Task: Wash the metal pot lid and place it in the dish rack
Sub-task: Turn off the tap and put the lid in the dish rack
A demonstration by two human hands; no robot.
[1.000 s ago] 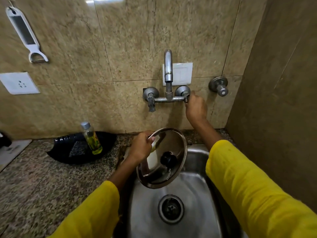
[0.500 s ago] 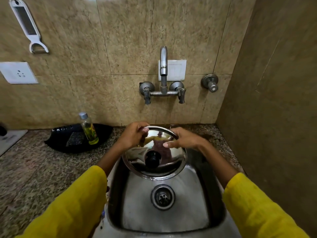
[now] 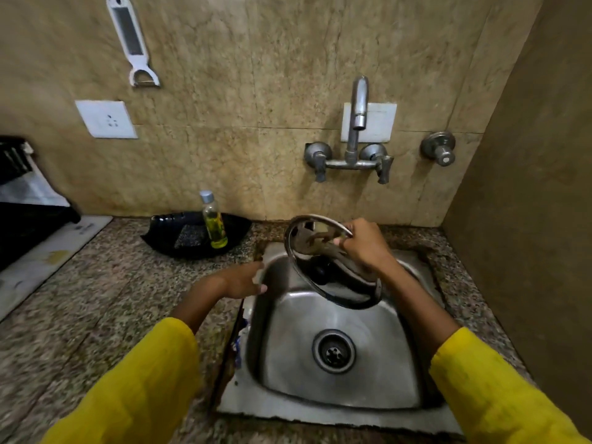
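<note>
The round metal pot lid (image 3: 333, 283) with a black knob is tilted on edge over the back of the steel sink (image 3: 336, 408). My right hand (image 3: 365, 248) grips its upper rim. My left hand (image 3: 240, 280) is off the lid, at the sink's left rim, blurred, with a small pale patch at the fingertips that I cannot identify. No water runs from the wall tap (image 3: 355, 136). A black rack-like thing (image 3: 19, 193) on a white tray sits at the far left edge, mostly cut off.
A black dish (image 3: 179, 235) holding a scrub pad and a small bottle of yellow liquid (image 3: 214, 221) stands on the granite counter (image 3: 96, 299) left of the sink. A side wall (image 3: 528, 219) closes in on the right. A peeler (image 3: 134, 43) hangs on the back wall.
My left hand has let go of the lid and dropped to the sink's left rim. The right hand left the tap handle a second ago and now holds the lid alone, tilted more upright.
</note>
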